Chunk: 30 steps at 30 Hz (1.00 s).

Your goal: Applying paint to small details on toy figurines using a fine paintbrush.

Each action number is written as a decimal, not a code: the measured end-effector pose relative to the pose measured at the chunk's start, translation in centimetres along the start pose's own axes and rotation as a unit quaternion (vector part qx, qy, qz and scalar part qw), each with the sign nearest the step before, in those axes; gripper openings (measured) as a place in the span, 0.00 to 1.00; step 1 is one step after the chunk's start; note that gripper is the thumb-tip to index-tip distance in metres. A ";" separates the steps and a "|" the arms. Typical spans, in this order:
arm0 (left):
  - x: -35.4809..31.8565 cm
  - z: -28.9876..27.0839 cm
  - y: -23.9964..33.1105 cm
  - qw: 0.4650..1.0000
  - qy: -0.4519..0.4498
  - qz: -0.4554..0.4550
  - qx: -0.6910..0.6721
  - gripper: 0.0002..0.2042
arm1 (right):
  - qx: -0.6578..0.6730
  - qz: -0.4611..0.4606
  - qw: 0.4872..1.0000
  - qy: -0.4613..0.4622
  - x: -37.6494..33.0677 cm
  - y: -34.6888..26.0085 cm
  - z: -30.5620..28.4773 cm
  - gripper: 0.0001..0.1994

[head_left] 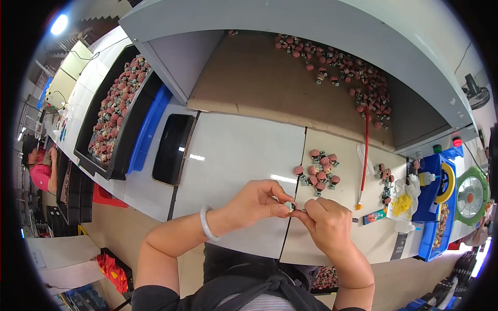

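Note:
My left hand (262,205), with a pale bangle (209,223) on its wrist, pinches a small figurine (289,206) between thumb and fingers. Only a pale and dark bit of the figurine shows. Right beside it, my right hand (328,220) is closed, its fingertips close to the figurine; a thin dark thing seems to be in them, too small to name. Just beyond my hands lies a cluster of pink-headed figurines (320,171) on the white tabletop (238,155). Several more figurines (386,181) lie to the right.
A grey booth (311,31) with a brown floor holds many figurines (368,83). A red-handled brush (366,155) leans out of it. At left are a phone (174,150) and a black bin (85,142) of figurines. A green fan (471,196) and blue tray (433,243) stand right. Another person (41,168) sits far left.

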<state>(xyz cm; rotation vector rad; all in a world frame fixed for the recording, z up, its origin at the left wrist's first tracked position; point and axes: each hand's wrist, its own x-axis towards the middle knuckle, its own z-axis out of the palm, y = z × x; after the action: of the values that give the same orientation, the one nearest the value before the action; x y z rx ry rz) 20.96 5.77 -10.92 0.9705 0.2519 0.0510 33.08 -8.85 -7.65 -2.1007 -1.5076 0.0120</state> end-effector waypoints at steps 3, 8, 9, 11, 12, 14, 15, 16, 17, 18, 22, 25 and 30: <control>0.0 -0.1 -0.1 1.000 -0.001 0.005 0.001 0.07 | 0.001 0.002 1.000 -0.007 0.0 0.0 0.2 0.17; 0.1 -0.1 -0.1 1.000 0.005 0.001 -0.007 0.07 | -0.014 -0.006 1.000 -0.010 -0.1 0.0 0.1 0.17; 0.1 -0.1 -0.1 1.000 0.004 0.005 -0.004 0.07 | -0.012 -0.003 1.000 -0.008 -0.1 0.1 0.2 0.17; 0.2 -0.2 0.0 1.000 0.001 0.008 -0.001 0.07 | -0.007 0.003 1.000 -0.006 -0.1 0.0 0.4 0.17; 0.1 -0.3 -0.1 1.000 0.000 0.012 -0.002 0.07 | 0.000 0.006 1.000 -0.006 -0.1 0.0 0.4 0.17; 0.1 -0.3 -0.1 1.000 -0.002 0.016 -0.002 0.07 | 0.000 0.005 1.000 -0.005 -0.1 0.0 0.3 0.16; 0.1 -0.2 -0.1 1.000 0.001 0.016 -0.006 0.07 | 0.000 0.002 1.000 -0.004 -0.1 -0.1 0.3 0.16; 0.1 -0.2 -0.1 1.000 0.004 0.015 -0.009 0.07 | 0.000 0.002 1.000 -0.004 0.0 0.0 0.3 0.16; 0.1 -0.2 -0.1 1.000 0.004 0.015 -0.009 0.07 | 0.006 0.003 1.000 -0.001 0.0 0.0 0.3 0.16; 0.1 -0.2 -0.1 1.000 0.003 0.015 -0.003 0.07 | 0.011 0.004 1.000 0.002 0.0 0.1 0.3 0.16; 0.2 -0.3 0.0 1.000 0.011 0.003 0.015 0.07 | -0.004 0.010 1.000 -0.007 -0.2 0.1 0.3 0.17; 0.2 -0.3 -0.3 1.000 0.002 -0.004 0.001 0.07 | -0.016 0.000 1.000 -0.009 -0.3 0.2 0.3 0.17; 0.2 -0.3 -0.3 1.000 0.004 -0.024 -0.015 0.07 | -0.007 -0.016 1.000 -0.006 -0.1 0.4 0.1 0.17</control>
<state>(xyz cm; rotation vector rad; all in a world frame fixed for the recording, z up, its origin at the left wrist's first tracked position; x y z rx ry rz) 21.04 5.92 -11.35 0.9333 0.2811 0.0157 33.33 -8.93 -7.92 -2.0905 -1.5536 0.0020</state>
